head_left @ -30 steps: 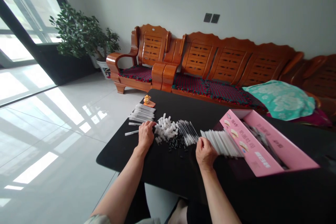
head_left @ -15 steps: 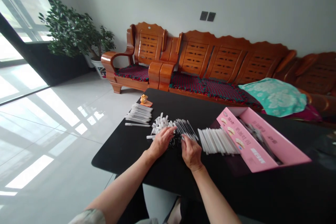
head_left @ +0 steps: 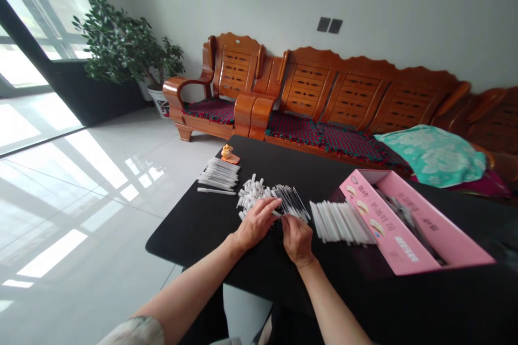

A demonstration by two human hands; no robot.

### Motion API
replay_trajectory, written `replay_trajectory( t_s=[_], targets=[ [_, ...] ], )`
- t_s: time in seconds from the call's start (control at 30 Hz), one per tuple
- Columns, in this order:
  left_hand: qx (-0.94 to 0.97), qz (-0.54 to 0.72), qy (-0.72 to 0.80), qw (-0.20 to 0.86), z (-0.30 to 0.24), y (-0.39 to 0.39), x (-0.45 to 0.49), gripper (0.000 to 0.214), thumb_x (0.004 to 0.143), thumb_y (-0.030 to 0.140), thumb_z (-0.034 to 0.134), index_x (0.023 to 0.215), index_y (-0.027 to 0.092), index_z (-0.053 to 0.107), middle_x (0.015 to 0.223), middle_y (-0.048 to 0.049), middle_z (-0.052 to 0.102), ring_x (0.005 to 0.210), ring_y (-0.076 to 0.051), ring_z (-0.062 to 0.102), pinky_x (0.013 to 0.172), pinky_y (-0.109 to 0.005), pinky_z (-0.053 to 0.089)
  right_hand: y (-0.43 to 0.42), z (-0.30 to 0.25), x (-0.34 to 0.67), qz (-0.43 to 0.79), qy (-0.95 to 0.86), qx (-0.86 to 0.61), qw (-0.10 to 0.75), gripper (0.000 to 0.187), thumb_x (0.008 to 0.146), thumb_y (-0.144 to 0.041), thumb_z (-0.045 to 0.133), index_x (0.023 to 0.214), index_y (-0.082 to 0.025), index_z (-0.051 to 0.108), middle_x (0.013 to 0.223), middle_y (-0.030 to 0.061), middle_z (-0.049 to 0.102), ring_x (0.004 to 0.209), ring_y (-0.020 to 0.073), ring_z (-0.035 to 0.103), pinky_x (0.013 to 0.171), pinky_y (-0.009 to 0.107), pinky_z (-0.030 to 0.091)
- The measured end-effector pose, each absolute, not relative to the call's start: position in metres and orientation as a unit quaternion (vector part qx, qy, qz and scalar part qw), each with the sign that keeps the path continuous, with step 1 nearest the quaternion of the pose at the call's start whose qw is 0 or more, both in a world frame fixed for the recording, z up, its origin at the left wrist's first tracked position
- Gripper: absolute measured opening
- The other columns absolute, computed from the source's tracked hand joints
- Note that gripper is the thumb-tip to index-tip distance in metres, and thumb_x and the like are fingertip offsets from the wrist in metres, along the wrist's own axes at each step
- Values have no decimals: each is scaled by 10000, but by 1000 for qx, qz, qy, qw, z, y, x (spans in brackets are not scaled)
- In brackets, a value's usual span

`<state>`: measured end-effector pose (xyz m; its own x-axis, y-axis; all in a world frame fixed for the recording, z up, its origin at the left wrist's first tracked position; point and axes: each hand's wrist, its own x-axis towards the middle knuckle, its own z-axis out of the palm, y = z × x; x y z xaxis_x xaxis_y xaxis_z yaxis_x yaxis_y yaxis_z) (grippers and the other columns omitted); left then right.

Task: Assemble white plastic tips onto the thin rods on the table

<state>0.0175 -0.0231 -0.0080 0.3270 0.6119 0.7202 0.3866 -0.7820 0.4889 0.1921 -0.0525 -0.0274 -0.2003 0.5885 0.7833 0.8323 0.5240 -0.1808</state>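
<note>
black table (head_left: 190,221), white plastic tubes (head_left: 218,174), loose white caps (head_left: 253,194), pink box (head_left: 388,226)

We see strong daylight pouring through the tall window (head_left: 38,27), its panes burnt nearly white, and hard glare streaking the glossy floor tiles (head_left: 68,210) beside it. Farther from the window, the light falls soft and even, with only faint shadows. The wide lens bends the wooden sofa (head_left: 343,91) at the frame's edge, and fine detail looks slightly soft.
</note>
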Motion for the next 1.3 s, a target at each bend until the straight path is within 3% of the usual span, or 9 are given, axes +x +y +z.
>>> replay_trajectory(
  t_s=[0.1,0.2,0.33,0.43,0.57,1.0,1.3],
  targets=[
    [742,525,390,148,-6,-19,10,173,935,300,559,954,173,674,905,-75,662,828,-172,639,789,-294,536,-52,-29,198,-143,-702,-511,475,175,972,-167,444,1000,-131,613,804,88,692,723,196,666,688,292,496],
    [705,509,424,254,-9,-13,6,327,923,393,555,722,163,671,635,-26,597,564,-121,557,574,-233,480,-52,-30,202,-126,-663,-531,513,174,974,-176,444,1016,-133,608,805,87,693,694,185,661,660,282,500],
    [561,531,379,509,-13,-3,10,422,877,520,565,964,124,685,734,-57,671,496,-120,565,434,-216,439,-54,-29,198,-106,-719,-483,489,179,967,-155,446,1053,-137,602,846,90,693,756,190,670,716,298,519],
    [453,556,347,604,-14,2,12,480,820,552,629,1003,109,657,713,-48,662,523,-136,595,443,-224,469,-54,-28,193,-110,-755,-458,456,178,963,-140,450,1064,-137,597,847,87,691,763,189,668,732,303,520],
    [404,566,350,628,-14,5,10,446,770,552,691,869,119,654,561,-5,615,461,-125,576,465,-231,476,-53,-27,189,-115,-770,-457,430,170,967,-146,450,1054,-138,596,839,83,692,748,182,665,718,292,513],
    [390,584,370,608,-21,8,9,404,780,522,699,797,123,638,540,-1,620,431,-116,571,448,-215,455,-52,-31,186,-188,-781,-455,384,144,973,-166,471,945,-145,611,721,51,670,647,169,638,650,286,455],
    [375,591,388,600,-15,8,12,399,747,504,735,766,117,638,526,1,612,430,-115,569,435,-210,456,-52,-31,189,-142,-775,-467,402,158,980,-240,500,974,-145,626,769,61,699,679,169,665,668,275,477]
  ],
)
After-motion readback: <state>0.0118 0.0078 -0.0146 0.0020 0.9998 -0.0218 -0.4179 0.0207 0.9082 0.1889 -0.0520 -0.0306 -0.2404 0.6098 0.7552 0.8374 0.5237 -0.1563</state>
